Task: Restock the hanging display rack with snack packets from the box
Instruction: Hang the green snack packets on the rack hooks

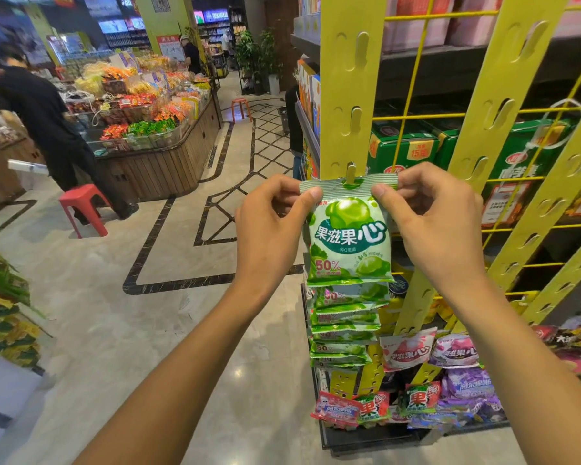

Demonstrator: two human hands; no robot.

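- My left hand (275, 213) and right hand (426, 213) each pinch a top corner of the green packet (349, 236), thumb and fingers curled onto its sealed edge.
- The packet's hole sits at a tab (351, 174) of the yellow hanging strip (349, 95), above other green packets (344, 317) already hung.
- If I let go before the tab is fully through, I judge it could slip off or tear.
- I cannot tell whether the tab has cleared the hole; the box is out of view.
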